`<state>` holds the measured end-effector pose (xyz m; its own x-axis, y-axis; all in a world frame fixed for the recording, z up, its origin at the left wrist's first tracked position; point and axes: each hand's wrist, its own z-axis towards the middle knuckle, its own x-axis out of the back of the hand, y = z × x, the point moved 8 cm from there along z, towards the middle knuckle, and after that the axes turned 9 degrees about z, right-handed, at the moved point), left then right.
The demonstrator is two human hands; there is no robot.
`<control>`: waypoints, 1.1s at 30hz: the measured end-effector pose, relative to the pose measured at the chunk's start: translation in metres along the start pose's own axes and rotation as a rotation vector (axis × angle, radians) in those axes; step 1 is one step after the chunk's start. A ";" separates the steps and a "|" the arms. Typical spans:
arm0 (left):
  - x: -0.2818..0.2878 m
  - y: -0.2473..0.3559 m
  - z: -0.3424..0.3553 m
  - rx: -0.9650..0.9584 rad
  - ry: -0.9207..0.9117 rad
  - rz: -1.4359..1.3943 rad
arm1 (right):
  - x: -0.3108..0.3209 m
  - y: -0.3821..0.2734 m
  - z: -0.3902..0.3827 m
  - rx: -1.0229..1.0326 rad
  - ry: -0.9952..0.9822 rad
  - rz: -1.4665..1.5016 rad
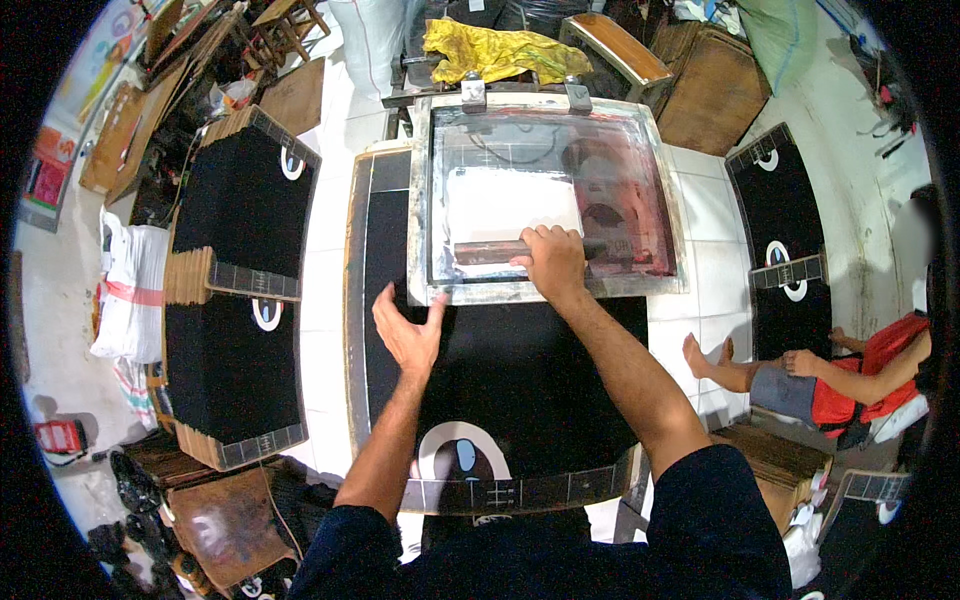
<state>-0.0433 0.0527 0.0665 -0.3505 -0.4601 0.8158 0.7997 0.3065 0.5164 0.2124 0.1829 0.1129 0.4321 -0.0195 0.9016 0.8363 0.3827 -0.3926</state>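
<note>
A: What are our hands doing?

B: Our right hand [552, 262] is clamped around the handle of a squeegee [520, 250], which lies crosswise inside the screen-printing frame [545, 195]. Our left hand [408, 328] is open, fingers spread, with its fingertips touching the frame's near left corner.

A: And where is the frame?

B: It sits on the tabletop [357, 300], over the far end of a black printed sheet [520, 380]. The mesh is smeared with red ink on its right side, and a white rectangular patch shows on its left side, just beyond the squeegee. Two metal hinge clamps [473, 93] hold the far edge of the frame.

A: What does the black sheet look like?

B: Nearest us it carries a white arch shape with a pale blue oval inside and a strip of white lines.

A: What do we see further out?

B: To our left, stacks of similar black sheets [240, 290] lie on piled brown board. More black sheets [785, 230] lie to the right. Beyond the frame is a crumpled yellow cloth [490, 50]. At the far right, another person in red clothing [860, 375] sits on the white tiled floor [705, 210].
</note>
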 end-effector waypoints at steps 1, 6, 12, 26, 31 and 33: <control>-0.007 0.004 0.001 -0.135 -0.049 0.028 | 0.000 0.001 0.006 0.026 -0.015 -0.015; -0.029 0.006 0.003 -0.313 -0.132 0.201 | 0.002 0.020 0.066 0.083 0.007 -0.048; -0.034 0.004 0.002 -0.277 -0.166 0.223 | -0.012 0.041 0.145 0.097 0.216 -0.096; -0.033 0.006 0.006 -0.283 -0.211 0.180 | -0.008 0.012 0.062 0.103 -0.025 -0.158; -0.035 0.009 0.007 -0.294 -0.234 0.234 | -0.011 0.039 0.140 0.090 0.135 -0.201; -0.035 0.008 0.007 -0.292 -0.225 0.219 | -0.016 0.046 0.151 0.059 0.193 -0.183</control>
<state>-0.0277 0.0772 0.0438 -0.2284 -0.2074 0.9512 0.9602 0.1136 0.2554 0.1930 0.3401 0.1083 0.3362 -0.2668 0.9032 0.8880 0.4093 -0.2096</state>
